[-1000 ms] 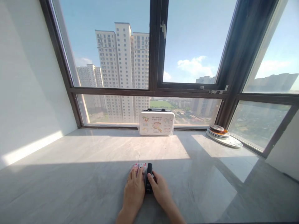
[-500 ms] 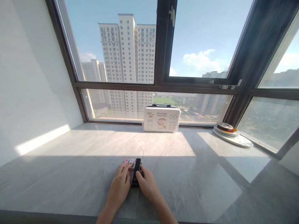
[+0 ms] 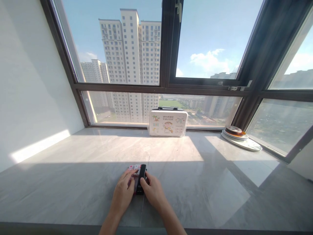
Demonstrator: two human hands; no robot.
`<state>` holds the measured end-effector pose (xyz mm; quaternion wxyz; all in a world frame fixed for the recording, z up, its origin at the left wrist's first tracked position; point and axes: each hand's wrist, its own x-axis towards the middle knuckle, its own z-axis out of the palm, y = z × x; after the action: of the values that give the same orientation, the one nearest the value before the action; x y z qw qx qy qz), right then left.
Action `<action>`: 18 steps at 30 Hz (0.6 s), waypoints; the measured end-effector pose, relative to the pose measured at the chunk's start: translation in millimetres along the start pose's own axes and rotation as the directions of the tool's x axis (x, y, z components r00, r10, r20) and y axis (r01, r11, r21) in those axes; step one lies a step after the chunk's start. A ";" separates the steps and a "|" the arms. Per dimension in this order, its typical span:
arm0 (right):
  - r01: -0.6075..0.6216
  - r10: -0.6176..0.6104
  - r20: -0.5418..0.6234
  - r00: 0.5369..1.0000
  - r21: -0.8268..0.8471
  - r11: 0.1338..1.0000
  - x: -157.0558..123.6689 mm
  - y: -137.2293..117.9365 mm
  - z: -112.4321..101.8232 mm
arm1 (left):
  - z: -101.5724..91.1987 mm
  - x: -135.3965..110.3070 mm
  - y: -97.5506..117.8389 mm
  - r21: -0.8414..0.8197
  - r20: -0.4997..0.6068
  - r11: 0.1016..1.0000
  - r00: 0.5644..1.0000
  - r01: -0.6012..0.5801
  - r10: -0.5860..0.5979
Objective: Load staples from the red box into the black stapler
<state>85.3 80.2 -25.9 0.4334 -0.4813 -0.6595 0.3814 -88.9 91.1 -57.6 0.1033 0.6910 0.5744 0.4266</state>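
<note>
A narrow black device (image 3: 141, 178) lies on the grey marble sill (image 3: 73, 182), between my two hands. My right hand (image 3: 152, 193) rests against its right side, fingers curled onto it. My left hand (image 3: 123, 194) lies flat with its fingers stretched over a small stack of pink and white cards (image 3: 134, 168) just left of the device. Most of the cards are hidden under the fingers.
A white case with cartoon prints (image 3: 168, 122) stands against the window at the back centre. A stack of plates (image 3: 240, 138) sits at the back right. A white wall bounds the sill on the left; the sill's front edge runs just below my wrists.
Both hands, the device and the cards stay together. The view has shifted, so they now sit lower left in the picture than a second ago.
</note>
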 end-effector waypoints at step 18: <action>-0.141 0.020 -0.348 0.937 -0.323 0.936 -27.8 43.6 -118.5 | 36.2 -38.1 137.9 -0.001 0.273 0.951 0.915 -0.310 0.298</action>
<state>214.3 74.3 -32.2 0.4337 -0.6349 -0.6106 0.1896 35.0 26.1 -10.5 0.0984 0.8254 0.4495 0.3270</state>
